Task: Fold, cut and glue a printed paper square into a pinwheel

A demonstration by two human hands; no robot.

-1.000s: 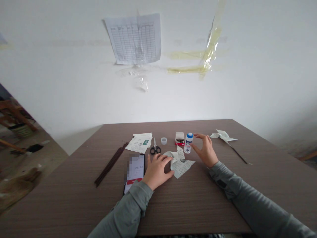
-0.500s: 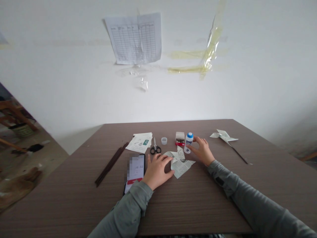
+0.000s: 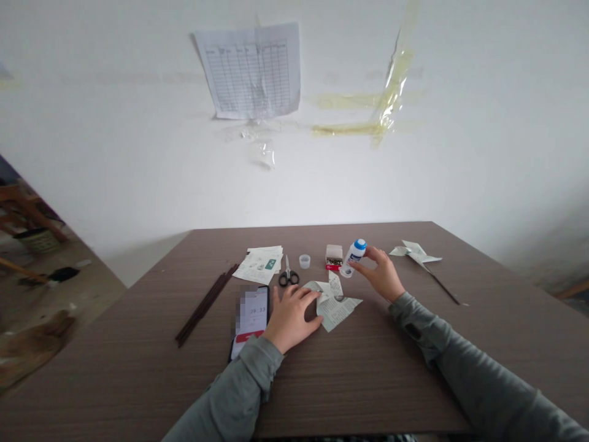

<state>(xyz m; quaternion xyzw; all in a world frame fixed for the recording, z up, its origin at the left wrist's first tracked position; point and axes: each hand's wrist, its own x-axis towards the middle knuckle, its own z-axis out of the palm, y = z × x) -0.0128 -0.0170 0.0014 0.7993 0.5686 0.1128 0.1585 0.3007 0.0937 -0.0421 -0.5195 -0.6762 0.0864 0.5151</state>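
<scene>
My right hand [image 3: 384, 276] grips a small white glue bottle [image 3: 351, 260] with a blue cap, thumb and fingers around its upper part. The bottle leans, its cap tipped to the right. Below it on the table lies a folded paper pinwheel [image 3: 335, 312] of printed paper, some blades bent inward. My left hand [image 3: 292, 316] rests at the pinwheel's left edge with fingers spread and a gap between thumb and forefinger. Its fingertips touch the paper or lie just beside it. Behind the bottle stands a small red box [image 3: 334, 258] of little metal pieces, perhaps pins.
Black-handled scissors [image 3: 289, 278], a clear plastic cup [image 3: 304, 261] and printed sheets [image 3: 260, 265] lie farther back. Thin dark sticks [image 3: 207, 307] and a phone [image 3: 250, 319] are at left. A pinwheel on a stick [image 3: 416, 253] lies at right. A wall [image 3: 294, 190] bounds the table behind.
My right hand has shifted slightly right with the glue bottle, which went from upright to tilted and seems raised. The left hand and the folded paper have stayed put.
</scene>
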